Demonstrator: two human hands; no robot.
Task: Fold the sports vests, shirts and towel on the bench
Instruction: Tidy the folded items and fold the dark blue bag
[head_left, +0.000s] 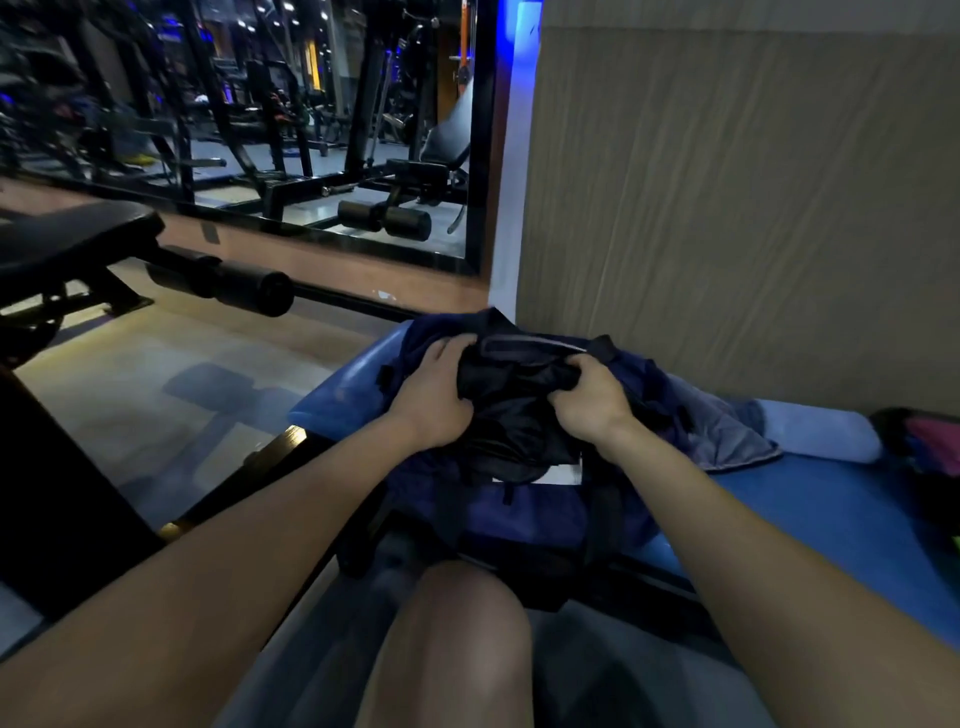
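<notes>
I see both hands working a crumpled black garment above a dark blue bag on the blue tabletop. My left hand grips the garment's left side, fingers curled into the cloth. My right hand pinches its right edge near a grey trim. A greyish towel lies just right of the bag, touching it. A mirror on the wall shows gym machines.

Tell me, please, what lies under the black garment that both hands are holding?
Under the black garment lies a navy blue garment, spread on the blue bench. Anything between them is covered by the cloth.
</notes>
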